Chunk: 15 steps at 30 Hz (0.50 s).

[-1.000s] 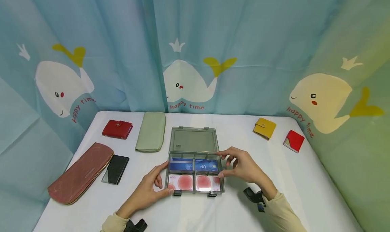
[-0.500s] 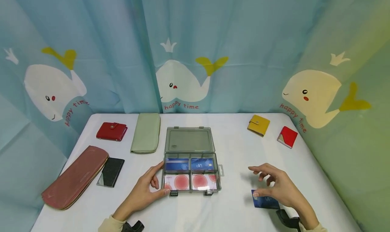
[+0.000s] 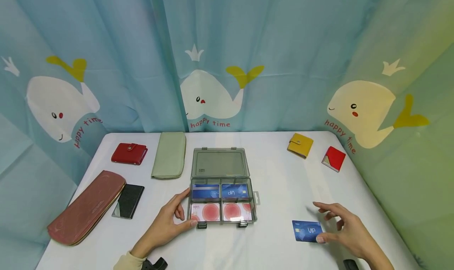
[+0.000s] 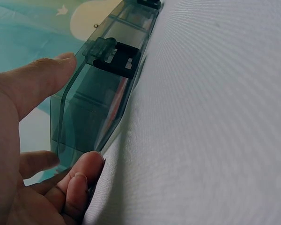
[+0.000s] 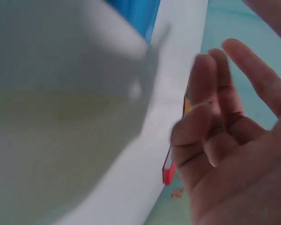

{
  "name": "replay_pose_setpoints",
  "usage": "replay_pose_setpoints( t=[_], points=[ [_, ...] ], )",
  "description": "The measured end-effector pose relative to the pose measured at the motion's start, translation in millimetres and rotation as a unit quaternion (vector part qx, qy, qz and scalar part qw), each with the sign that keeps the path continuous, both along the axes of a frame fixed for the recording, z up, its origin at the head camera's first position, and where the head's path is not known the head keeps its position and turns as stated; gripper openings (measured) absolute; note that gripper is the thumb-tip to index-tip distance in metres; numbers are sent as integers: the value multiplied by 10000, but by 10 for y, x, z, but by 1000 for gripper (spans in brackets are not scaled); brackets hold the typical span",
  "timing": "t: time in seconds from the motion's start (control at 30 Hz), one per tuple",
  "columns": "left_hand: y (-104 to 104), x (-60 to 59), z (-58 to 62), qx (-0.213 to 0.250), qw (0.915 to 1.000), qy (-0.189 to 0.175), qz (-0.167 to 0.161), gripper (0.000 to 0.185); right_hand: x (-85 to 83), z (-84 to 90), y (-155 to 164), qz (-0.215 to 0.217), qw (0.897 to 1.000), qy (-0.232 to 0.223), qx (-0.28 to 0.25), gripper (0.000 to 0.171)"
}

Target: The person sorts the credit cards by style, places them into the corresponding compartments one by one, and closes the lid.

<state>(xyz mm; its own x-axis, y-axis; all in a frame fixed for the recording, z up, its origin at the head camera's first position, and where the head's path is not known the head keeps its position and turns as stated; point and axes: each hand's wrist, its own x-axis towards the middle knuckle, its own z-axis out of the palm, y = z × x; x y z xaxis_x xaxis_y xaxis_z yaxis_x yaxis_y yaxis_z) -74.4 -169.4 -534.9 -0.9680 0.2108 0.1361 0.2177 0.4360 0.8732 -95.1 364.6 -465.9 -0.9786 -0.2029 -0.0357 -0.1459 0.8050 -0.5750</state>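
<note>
A translucent grey-green divided box (image 3: pixel 227 223) lies with its lid (image 3: pixel 220 162) folded back. Blue cards (image 3: pixel 235 190) fill its rear compartments, and white-and-pink cards (image 3: pixel 206 212) the front ones. My left hand (image 3: pixel 166 222) grips the box's left front corner, thumb on the front edge beside a black latch (image 4: pixel 117 58) and fingers along the left side. To the right, a blue VIP card (image 3: pixel 306 231) lies on the white cloth. My right hand (image 3: pixel 349 228) is over the card's right side, fingers spread and slightly bent, thumb tip overlapping the card's edge.
On the left are a red wallet (image 3: pixel 129 153), a pale green wallet (image 3: pixel 168 155), a long brownish-red wallet (image 3: pixel 86 209) and a black card holder (image 3: pixel 128 201). A yellow wallet (image 3: pixel 300 145) and small red case (image 3: pixel 333 159) lie back right. A whale-print curtain (image 3: pixel 291 65) surrounds the table.
My right hand has left the box's right side and moved right to the blue VIP card, which now shows almost fully. My left hand has stayed at the box's left corner.
</note>
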Motion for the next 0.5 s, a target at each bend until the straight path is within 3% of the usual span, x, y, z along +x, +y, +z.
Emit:
replay_pose_setpoints(
  t=[0.2,0.5],
  points=[
    [5,-3,-7,34,10000,19,-18,91,36,-92,93,63,9980,-577,263,93],
    [2,-4,-7,-10,10000,-5,5,91,-13,-165,118,18,9953,-745,618,77]
  ],
)
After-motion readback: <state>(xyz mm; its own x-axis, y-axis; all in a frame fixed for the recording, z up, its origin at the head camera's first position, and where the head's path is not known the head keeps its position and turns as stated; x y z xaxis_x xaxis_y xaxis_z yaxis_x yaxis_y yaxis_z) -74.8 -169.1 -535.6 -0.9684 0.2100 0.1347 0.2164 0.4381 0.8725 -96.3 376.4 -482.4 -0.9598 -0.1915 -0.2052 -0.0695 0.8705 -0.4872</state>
